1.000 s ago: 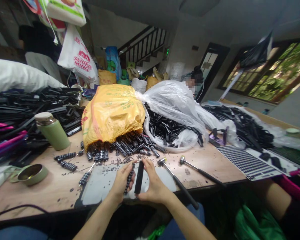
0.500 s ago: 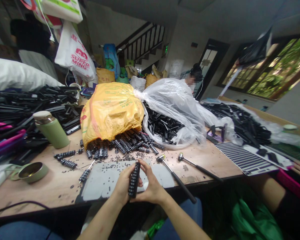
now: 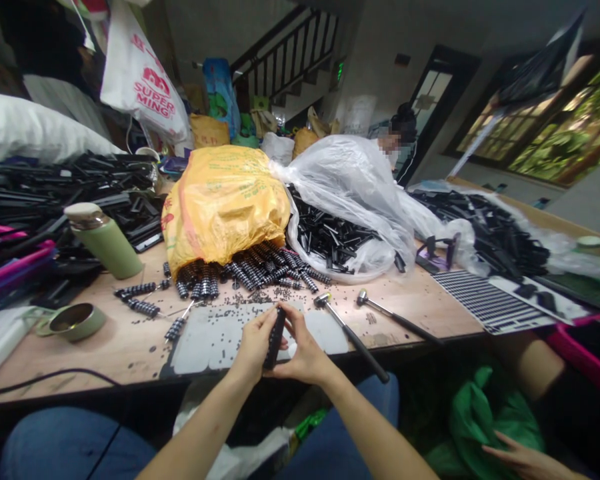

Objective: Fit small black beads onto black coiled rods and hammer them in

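Note:
Between my hands is a black plastic bar (image 3: 275, 339), held upright and slightly tilted above the near edge of a pale grey mat (image 3: 205, 343). My left hand (image 3: 253, 341) is closed around its left side. The fingers and thumb of my right hand (image 3: 306, 348) pinch it near its top and bottom ends. Small black bits lie scattered on the mat and just behind it. Past them, several black ribbed rods with light bands (image 3: 250, 270) are piled at the mouth of a yellow sack (image 3: 225, 203). To my right lie two hammers (image 3: 353, 339) with black handles.
A green flask (image 3: 105, 241) and an open cup (image 3: 77, 321) stand at left, near a heap of black parts (image 3: 100, 180). A clear plastic bag (image 3: 353, 190) holds more black pieces. At lower right, another person's hand (image 3: 520, 455) is by a green bag (image 3: 495, 413).
The bar has turned, so its ribbed, light-marked face shows less. My view has tipped down a little. The other person's hand has moved from the right table edge down to the green bag.

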Tool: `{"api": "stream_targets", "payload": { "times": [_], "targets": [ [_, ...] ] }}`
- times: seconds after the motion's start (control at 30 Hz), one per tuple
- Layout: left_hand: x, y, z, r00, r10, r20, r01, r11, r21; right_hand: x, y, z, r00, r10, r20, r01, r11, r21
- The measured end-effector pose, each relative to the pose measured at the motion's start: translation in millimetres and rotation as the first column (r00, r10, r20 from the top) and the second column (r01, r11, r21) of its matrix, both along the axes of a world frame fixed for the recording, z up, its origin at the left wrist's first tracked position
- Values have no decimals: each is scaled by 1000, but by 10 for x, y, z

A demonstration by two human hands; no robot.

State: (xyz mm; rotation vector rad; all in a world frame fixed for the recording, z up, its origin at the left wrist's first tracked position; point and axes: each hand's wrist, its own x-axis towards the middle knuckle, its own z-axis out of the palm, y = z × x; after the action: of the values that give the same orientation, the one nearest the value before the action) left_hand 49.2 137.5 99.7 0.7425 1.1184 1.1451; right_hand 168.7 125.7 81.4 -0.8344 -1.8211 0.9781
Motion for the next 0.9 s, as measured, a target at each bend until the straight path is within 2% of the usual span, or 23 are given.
{"api": "stream_targets", "payload": {
  "times": [0.13,0.23,0.3,0.37,0.4,0.47,0.53,0.57,0.6,0.63,0.67,0.7,0.73,0.77,0.8,0.83,0.9],
  "targets": [
    [6,26,-12,999,-20,45,23,997,-78,-14,18,-30,1000,-16,-26,15,1000,-17],
    [-4,76,-55,998,-47,50,53,990,-128,-27,41,-118,999,-45,-27,44,998,-51],
    [-18,106,-146,995,-90,-33,87,993,-83,-48,56,-223,996,-88,3,88,994,-65],
    [-35,118,-299,957,-100,-272,127,988,86,-76,63,-348,985,-160,67,163,986,-43],
    [-44,116,-391,901,-63,-430,165,965,204,-85,64,-407,974,-196,110,200,980,-20],
    [-68,101,-573,709,75,-701,307,863,402,-64,63,-495,945,-246,215,244,969,37],
    [-103,84,-704,496,193,-846,500,734,460,52,65,-525,888,-306,342,294,952,89],
    [-125,78,-737,403,233,-885,592,671,446,153,71,-519,826,-383,415,367,922,119],
    [-151,76,-748,319,269,-909,668,616,417,278,82,-503,724,-483,492,471,868,158],
    [-178,78,-740,247,306,-919,725,571,385,419,96,-480,584,-582,566,580,787,210],
    [-205,83,-718,188,343,-920,762,541,357,565,111,-453,418,-648,637,670,693,265],
    [-231,92,-688,143,376,-916,781,526,338,703,123,-423,280,-656,701,709,633,310],
    [-252,102,-658,107,400,-910,788,523,323,819,129,-390,178,-637,750,724,601,339],
    [-269,114,-631,79,417,-906,788,530,312,905,123,-354,129,-605,786,722,600,344],
    [-282,127,-611,57,425,-903,788,536,302,955,102,-315,131,-574,808,717,618,323],
    [-289,140,-598,39,428,-903,790,541,290,967,65,-272,177,-556,812,713,641,284],
    [-298,163,-592,14,426,-905,791,548,270,895,-49,-186,360,-550,754,691,700,181]
  ]
}}
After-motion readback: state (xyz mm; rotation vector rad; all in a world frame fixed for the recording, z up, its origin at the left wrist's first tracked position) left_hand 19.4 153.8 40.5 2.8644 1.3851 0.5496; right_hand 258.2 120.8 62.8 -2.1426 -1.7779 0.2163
